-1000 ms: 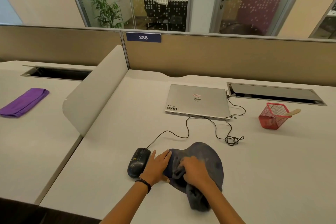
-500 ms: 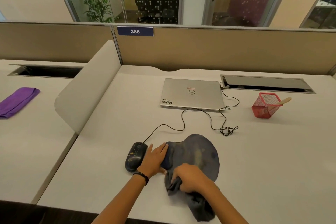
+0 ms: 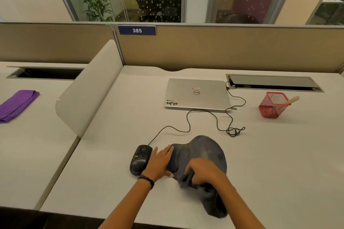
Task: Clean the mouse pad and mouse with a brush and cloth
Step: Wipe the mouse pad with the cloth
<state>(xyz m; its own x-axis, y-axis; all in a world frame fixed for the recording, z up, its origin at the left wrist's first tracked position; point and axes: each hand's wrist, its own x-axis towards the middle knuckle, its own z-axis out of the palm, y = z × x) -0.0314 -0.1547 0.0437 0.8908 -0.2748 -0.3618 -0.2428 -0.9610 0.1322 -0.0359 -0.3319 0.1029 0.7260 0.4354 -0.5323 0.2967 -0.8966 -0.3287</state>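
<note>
Desk (image 3: 279,163), near edge: dark pad (image 3: 204,151), mouse (image 3: 140,160) just left of it. Left hand (image 3: 161,161): fingers straight, pressing pad's left rim. Right hand (image 3: 202,173): fingers clenched round cloth (image 3: 212,203) (grey, bunched) on pad's near side. Brush (image 3: 292,99): in basket (image 3: 270,108), far right.

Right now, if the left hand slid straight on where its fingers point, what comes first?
The left hand would likely cross the cable first, then reach the laptop.

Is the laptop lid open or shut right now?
Shut. The laptop lies flat on the desk with its silver lid and logo facing up; no screen or keyboard shows.
</note>
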